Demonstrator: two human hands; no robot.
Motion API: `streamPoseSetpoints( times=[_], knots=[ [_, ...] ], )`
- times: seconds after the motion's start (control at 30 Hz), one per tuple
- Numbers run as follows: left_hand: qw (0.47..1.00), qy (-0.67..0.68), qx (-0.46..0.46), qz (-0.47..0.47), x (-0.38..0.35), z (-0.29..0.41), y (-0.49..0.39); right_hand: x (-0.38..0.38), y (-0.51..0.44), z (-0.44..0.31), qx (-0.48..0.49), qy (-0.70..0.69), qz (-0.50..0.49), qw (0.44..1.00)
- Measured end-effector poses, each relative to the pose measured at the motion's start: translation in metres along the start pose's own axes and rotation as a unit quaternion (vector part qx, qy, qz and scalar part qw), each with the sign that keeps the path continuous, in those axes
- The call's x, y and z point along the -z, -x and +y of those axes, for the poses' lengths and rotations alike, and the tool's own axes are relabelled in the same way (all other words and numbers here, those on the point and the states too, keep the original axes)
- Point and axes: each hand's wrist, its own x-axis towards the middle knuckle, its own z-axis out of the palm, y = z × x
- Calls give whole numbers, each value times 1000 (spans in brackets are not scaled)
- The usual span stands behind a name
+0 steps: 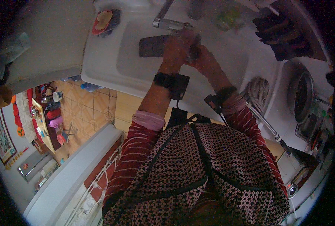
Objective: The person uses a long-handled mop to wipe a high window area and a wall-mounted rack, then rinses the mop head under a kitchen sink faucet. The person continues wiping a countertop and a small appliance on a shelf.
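Observation:
Both my hands meet over a white sink [133, 67], close beneath a metal faucet [170, 25]. My left hand [175, 48] has its fingers curled at a small dark item [195, 50], too blurred to name. From the other side, my right hand [202, 58] has its fingers closed around the same item. Beside my left hand, a dark flat rectangular object [153, 46] lies in the basin, partly hidden by that hand. Black bands with small devices are on both wrists.
A red-and-tan item [103, 21] sits at the sink's upper left corner. Something yellow-green [228, 17] lies at the top. Dark cloth [283, 36] hangs upper right. A greyish cloth [258, 89] and a round pan [303, 97] are at right.

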Motion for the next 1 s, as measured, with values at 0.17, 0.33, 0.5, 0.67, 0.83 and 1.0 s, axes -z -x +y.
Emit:
streamPoseSetpoints(
  times=[0.17,0.33,0.5,0.67,0.83,1.0],
  knots=[
    [974,201,90,48,-21,7,2,-7,4,-4,116,265,-22,957],
    [972,211,82,66,-74,19,18,-13,30,-5,203,219,-35,954],
    [994,98,-2,42,-74,19,31,-17,21,-27,96,585,-55,803],
    [996,93,-6,13,-53,39,27,-20,56,-24,157,444,12,882],
    [994,80,-43,55,-52,47,27,-13,58,-26,175,536,18,825],
    [996,72,29,-52,-52,5,42,-9,36,-18,75,130,-43,988]
  ],
)
